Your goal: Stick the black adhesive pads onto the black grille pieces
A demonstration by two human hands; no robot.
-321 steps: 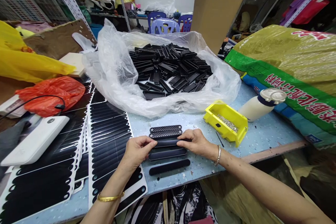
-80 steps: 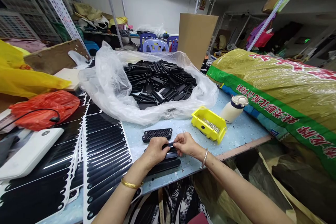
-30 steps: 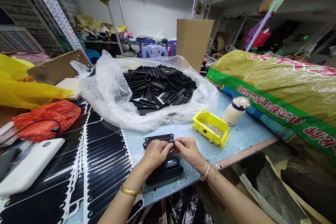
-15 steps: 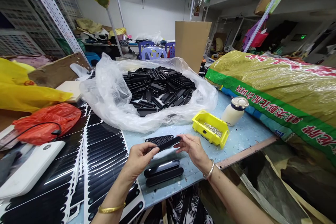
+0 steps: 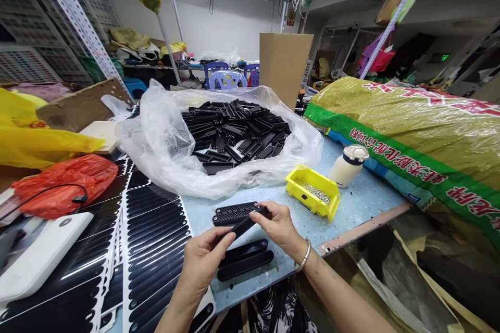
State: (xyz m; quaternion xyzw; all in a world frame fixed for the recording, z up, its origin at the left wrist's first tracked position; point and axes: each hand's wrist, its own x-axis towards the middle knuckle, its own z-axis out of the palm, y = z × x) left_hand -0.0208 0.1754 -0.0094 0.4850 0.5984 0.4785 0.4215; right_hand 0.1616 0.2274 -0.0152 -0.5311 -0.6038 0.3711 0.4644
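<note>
Between my two hands I hold a slim black plastic strip-shaped piece (image 5: pixel 242 226) above the blue table. My left hand (image 5: pixel 205 252) pinches its near left end between thumb and fingers. Thumb and fingers of my right hand (image 5: pixel 279 223) close on its far right end. Just beyond it lies a black perforated piece (image 5: pixel 236 212) with a mesh face, partly covered by the held piece. Closer to me, two smooth black strip pieces (image 5: pixel 246 264) rest side by side, the rear one partly hidden by my left hand.
A clear plastic bag (image 5: pixel 156 135) spreads open around a heap of black pieces (image 5: pixel 238 132). To the right stand a yellow bin (image 5: pixel 312 192) of small metal parts and a cream bottle (image 5: pixel 347 166). Black sheets (image 5: pixel 156 250) of strips lie left; a big yellow-green sack (image 5: pixel 410 130) lies right.
My right hand has closed more firmly on the strip piece, its thumb now on top. The piece is tilted more steeply and sits slightly nearer me, uncovering more of the perforated piece.
</note>
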